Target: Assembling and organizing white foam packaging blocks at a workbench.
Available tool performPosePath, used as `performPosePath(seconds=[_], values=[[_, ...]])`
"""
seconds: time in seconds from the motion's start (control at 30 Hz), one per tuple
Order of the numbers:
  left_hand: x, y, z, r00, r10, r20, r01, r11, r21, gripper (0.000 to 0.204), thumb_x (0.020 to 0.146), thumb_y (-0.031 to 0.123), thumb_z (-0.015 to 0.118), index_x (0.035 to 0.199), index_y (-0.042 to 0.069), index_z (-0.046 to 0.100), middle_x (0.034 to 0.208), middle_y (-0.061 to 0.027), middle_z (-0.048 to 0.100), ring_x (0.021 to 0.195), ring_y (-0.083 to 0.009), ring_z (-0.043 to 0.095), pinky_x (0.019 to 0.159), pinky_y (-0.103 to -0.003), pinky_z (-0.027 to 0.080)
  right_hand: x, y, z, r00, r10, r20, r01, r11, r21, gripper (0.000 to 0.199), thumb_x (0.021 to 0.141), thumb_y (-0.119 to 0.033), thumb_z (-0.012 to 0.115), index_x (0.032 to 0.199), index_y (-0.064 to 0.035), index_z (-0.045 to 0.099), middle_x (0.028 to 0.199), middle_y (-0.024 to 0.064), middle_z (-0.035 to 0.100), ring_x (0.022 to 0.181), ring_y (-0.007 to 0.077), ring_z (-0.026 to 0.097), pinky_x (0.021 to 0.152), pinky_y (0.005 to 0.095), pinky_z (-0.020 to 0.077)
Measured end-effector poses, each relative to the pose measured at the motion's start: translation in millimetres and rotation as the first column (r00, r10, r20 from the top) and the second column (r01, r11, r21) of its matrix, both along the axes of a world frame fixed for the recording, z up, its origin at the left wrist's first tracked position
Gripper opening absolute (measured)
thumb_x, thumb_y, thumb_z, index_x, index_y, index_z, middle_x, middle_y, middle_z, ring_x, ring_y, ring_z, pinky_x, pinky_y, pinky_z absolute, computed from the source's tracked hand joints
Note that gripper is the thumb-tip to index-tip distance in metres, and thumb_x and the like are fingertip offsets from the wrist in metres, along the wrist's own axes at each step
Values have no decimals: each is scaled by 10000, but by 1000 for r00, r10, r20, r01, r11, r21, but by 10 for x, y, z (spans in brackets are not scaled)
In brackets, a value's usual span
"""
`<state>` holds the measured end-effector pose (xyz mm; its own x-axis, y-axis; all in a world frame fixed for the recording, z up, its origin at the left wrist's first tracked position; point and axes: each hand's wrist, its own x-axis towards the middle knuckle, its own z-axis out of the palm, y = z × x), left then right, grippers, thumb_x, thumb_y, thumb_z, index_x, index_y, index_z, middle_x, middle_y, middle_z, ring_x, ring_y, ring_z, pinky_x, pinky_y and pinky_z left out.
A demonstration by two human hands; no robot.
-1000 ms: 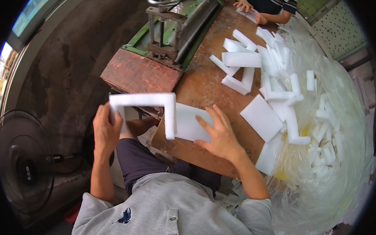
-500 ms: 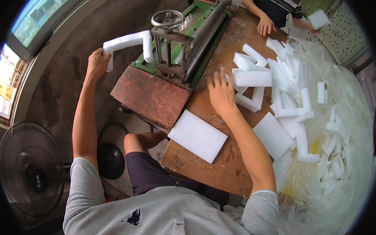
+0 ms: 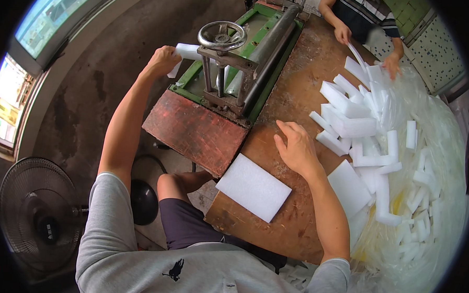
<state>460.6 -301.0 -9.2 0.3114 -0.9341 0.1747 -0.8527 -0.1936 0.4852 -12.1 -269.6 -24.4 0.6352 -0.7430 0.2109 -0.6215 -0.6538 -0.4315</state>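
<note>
Your left hand grips one end of the angled foam piece, out along the left side of the roller machine. The piece reaches in toward the machine's handwheel and passes partly out of sight behind the metal uprights, so you cannot tell from here how its far end lies. Your right hand looks relaxed and grasps nothing, fingers loosely bent, just to the right of the machine over the brown table; whether it touches the wood cannot be told. The flat foam sheet lies on the table near the machine's red end block.

The likeliest trouble, I judge, is a snag: the foam could bend or tear on the uprights, because its inner part is so close to them and hidden from you. Your fingers might meet the roller too, if it turns; its motion cannot be judged here. The sheet has a corner at the table's edge beside the machine, so a brush of your forearm could tip it off. Right of the machine, the loose foam pile could slump, since its pieces lean unevenly and a co-worker's hand works just beyond.
</note>
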Motion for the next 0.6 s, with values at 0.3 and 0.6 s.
performPosePath(seconds=[0.3,0.6], values=[[89,-550,-611,972,-216,89,220,975,-41,304,881,250,628,960,-37,687,881,-283,685,852,-413,693,772,-469,536,370,-574,-287,927,-200,316,107,951,289,347,913,-255,698,1041,67,703,798,204,709,761,364,706,712,432,547],[-842,-189,-142,895,-421,-149,409,907,-102,191,830,33,656,1013,-21,665,1020,-182,702,970,-224,612,864,-404,512,884,-925,-300,922,-359,146,327,923,205,447,851,-370,718,837,77,721,776,278,696,802,402,721,745,464,568]])
